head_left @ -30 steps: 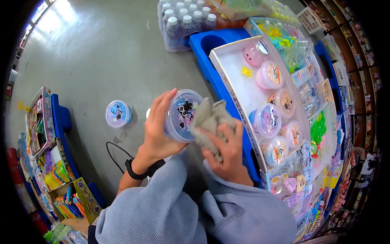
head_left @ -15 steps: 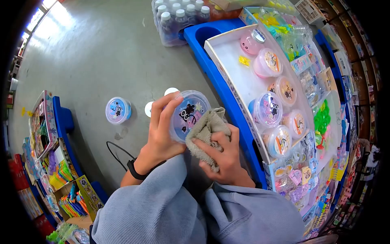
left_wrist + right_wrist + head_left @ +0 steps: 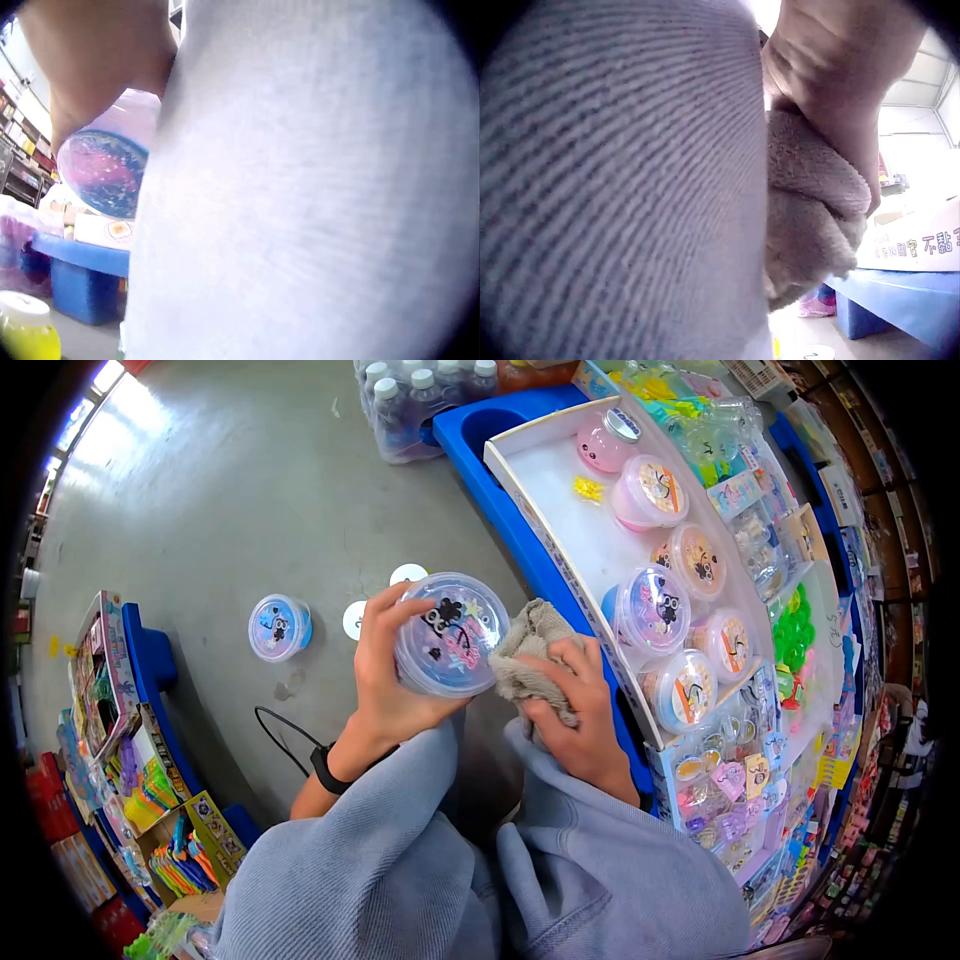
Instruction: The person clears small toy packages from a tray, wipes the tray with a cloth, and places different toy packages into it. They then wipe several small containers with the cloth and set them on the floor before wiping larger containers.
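Observation:
My left hand [image 3: 385, 665] grips a round clear plastic tub [image 3: 462, 628], its lid printed with a black cartoon figure and tilted up toward the head camera. Blue and pink contents show through the tub [image 3: 101, 169] in the left wrist view, where a sleeve covers much of the picture. At the tub's right side, my right hand [image 3: 578, 710] holds a bunched grey-beige cloth [image 3: 535, 650]. The cloth [image 3: 810, 217] hangs in folds under the right hand [image 3: 840, 82] in the right wrist view.
To the right, a white cardboard tray [image 3: 535, 490] of similar tubs sits on a blue stand [image 3: 480, 475]. Another blue tub [image 3: 280, 628] stands on the grey floor [image 3: 250, 510], near two white-topped containers. A pack of bottles [image 3: 420, 405] is at the back; toy displays [image 3: 130, 740] line the left.
The cloth swept down over the lid's lower right, then moved off to the tub's right edge, exposing more of the lid. My left hand keeps its hold on the tub.

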